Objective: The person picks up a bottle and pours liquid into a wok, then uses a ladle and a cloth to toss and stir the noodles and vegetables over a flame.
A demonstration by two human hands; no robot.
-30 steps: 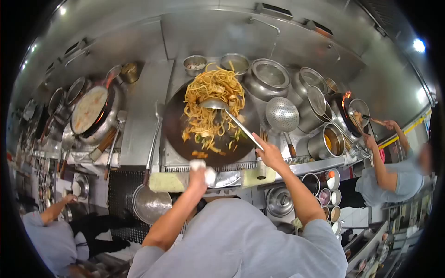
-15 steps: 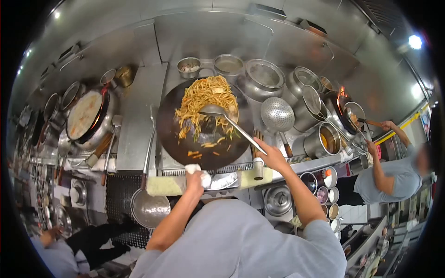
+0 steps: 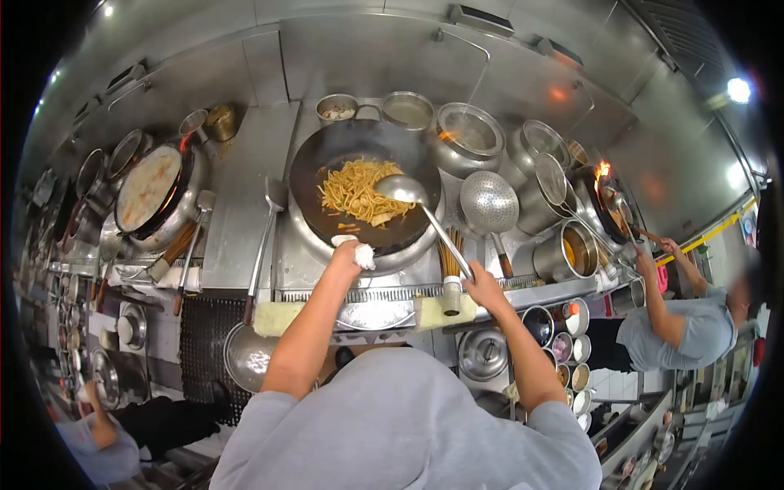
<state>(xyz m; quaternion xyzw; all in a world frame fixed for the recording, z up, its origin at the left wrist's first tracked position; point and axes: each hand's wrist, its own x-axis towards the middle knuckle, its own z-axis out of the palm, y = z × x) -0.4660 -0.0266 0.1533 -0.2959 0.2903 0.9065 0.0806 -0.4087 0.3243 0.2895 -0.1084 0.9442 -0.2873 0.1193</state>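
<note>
A large dark wok (image 3: pixel 309 175) sits on the burner in front of me, with brown fried noodles (image 3: pixel 353 186) gathered in its middle. My left hand (image 3: pixel 346 251) is closed around a white cloth (image 3: pixel 364 256) at the wok's near rim; any handle under it is hidden. My right hand (image 3: pixel 483 287) grips the end of a long-handled ladle (image 3: pixel 400 189). The ladle's bowl rests at the right side of the noodles, touching or just over them. Beside its handle stands a bamboo brush (image 3: pixel 451 260) with a white-wrapped grip.
A perforated strainer (image 3: pixel 489 204) lies to the right, near a pot of orange liquid (image 3: pixel 578 249). Lidded pots (image 3: pixel 471 131) line the back. At left lies a long-handled spatula (image 3: pixel 265 245). A co-worker (image 3: pixel 682 322) cooks over flames at right; another person (image 3: pixel 102 445) is at lower left.
The wok has tilted and its noodles have slid from the far side down to the middle. My left hand has moved forward with the cloth. The ladle bowl has shifted right.
</note>
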